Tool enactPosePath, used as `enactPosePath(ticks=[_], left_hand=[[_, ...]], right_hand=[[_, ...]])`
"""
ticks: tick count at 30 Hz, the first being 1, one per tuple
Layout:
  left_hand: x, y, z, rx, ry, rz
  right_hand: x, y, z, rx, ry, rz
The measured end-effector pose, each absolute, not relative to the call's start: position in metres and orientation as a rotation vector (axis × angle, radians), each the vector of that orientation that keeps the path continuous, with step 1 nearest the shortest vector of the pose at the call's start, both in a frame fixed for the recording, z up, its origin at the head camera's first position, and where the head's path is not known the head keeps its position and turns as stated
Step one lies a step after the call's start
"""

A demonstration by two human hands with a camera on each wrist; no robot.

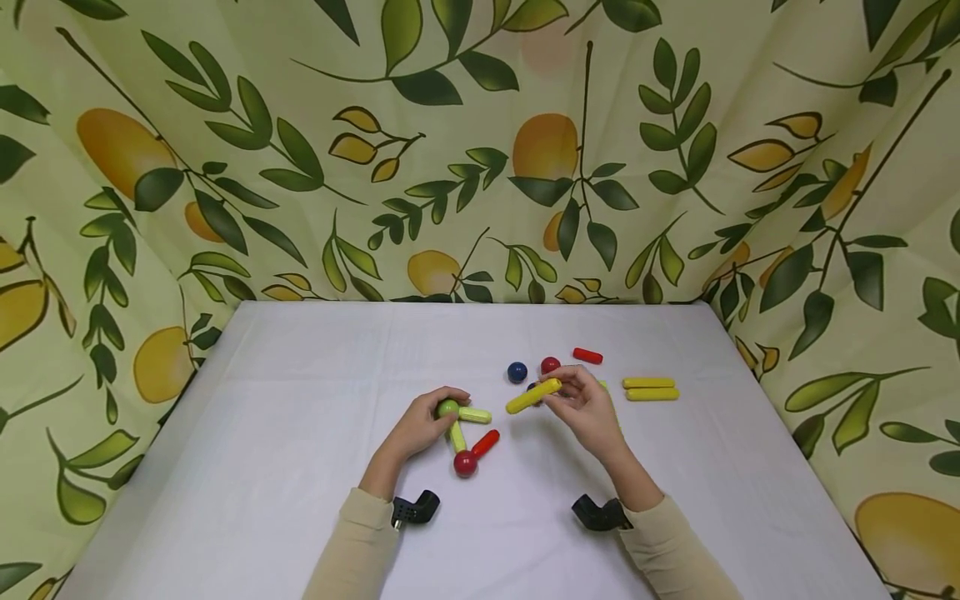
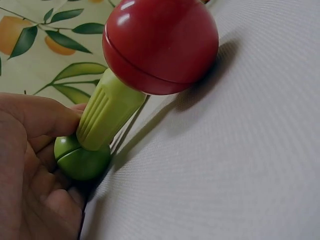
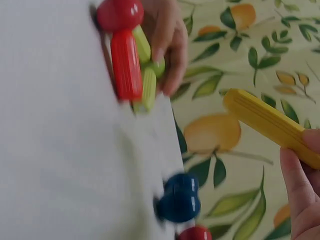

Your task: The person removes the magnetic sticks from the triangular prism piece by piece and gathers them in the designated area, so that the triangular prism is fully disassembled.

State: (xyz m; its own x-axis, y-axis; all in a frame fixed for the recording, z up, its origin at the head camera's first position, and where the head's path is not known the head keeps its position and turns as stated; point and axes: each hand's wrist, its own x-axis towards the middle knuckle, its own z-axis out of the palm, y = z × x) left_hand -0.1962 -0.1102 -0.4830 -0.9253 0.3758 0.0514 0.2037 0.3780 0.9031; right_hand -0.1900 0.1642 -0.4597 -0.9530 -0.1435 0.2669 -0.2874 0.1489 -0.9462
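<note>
My left hand grips a green ball on the white table. Two light-green sticks are joined to that ball: one stick points right, and the other stick runs to a red ball. A short red stick juts from the red ball, up and to the right. Off to the right, my right hand pinches a longer yellow stick near one end. That stick is held up and tilted, its free end towards the green and red piece.
Beyond the right hand lie a blue ball, another red ball and a loose red stick. A second blue ball is partly hidden behind the yellow stick. Two yellow sticks lie side by side farther right. A leaf-patterned cloth hangs around the table.
</note>
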Motion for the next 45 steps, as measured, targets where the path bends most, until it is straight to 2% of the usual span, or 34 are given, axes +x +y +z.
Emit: enactPosePath(ticks=[13,23,27,38,45], left_hand=[[-0.196,-0.108,-0.481,0.509,2.456,1.588],[-0.196,-0.110,-0.477,0.537,2.464,1.561],[-0.196,-0.110,-0.476,0.533,2.463,1.557],[-0.196,-0.110,-0.478,0.518,2.468,1.563],[-0.196,-0.111,-0.479,0.525,2.461,1.554]], right_hand=[[-0.175,0.276,-0.473,-0.099,-2.107,1.870],[-0.177,0.312,-0.497,-0.636,-1.969,2.053],[-0.180,0.315,-0.504,-0.701,-1.980,2.011],[-0.181,0.317,-0.517,-0.783,-2.478,1.287],[-0.177,0.318,-0.515,-0.741,-2.503,1.205]])
